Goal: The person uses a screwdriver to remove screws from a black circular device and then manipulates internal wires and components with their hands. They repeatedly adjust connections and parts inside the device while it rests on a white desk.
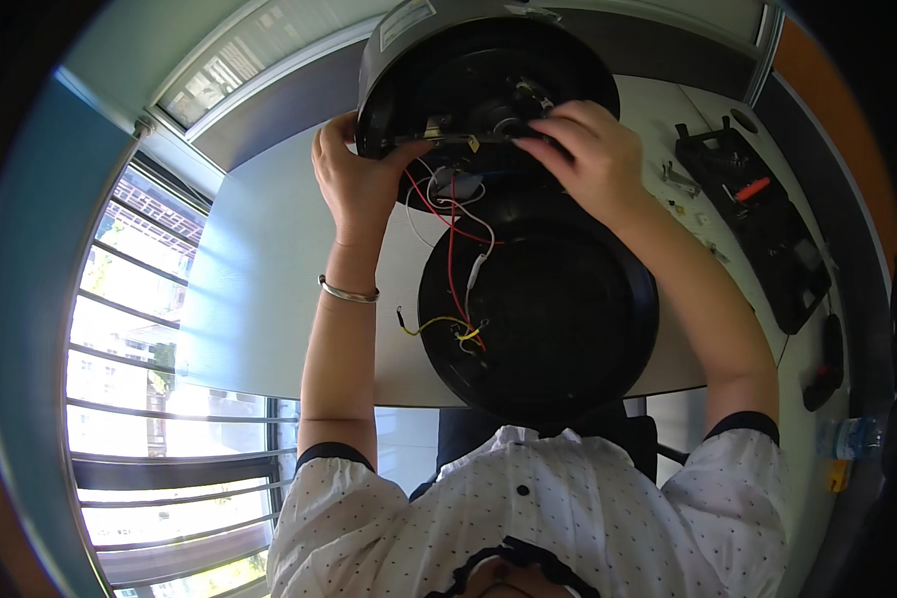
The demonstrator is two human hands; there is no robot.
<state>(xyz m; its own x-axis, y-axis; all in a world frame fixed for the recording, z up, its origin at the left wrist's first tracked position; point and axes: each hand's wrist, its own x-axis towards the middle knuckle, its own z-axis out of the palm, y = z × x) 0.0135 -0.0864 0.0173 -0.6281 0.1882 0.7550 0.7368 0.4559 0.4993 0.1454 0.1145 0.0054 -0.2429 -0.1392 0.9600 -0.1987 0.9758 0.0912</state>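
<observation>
A round black appliance housing (488, 70) is tipped up at the far side of the table, its hollow inside facing me. My left hand (354, 184) is closed round its left edge, the thumb lying along a narrow strip (453, 139) that looks like a circuit board. Inside the housing, my right hand (593, 159) has thumb and fingertips drawn together at the strip's right end; what they grip is hidden. Red and white wires (452, 239) run from the housing to a round black lid-like part (548, 309) nearer me. Yellow wires (429, 321) with end terminals lie on that part.
An open black tool case (752, 219) with a red-handled tool (752, 189) lies on the right. Small metal parts (680, 179) are scattered beside it. A plastic bottle (855, 437) is at the far right. A grey partition (289, 115) borders the table's far side, with a window at left.
</observation>
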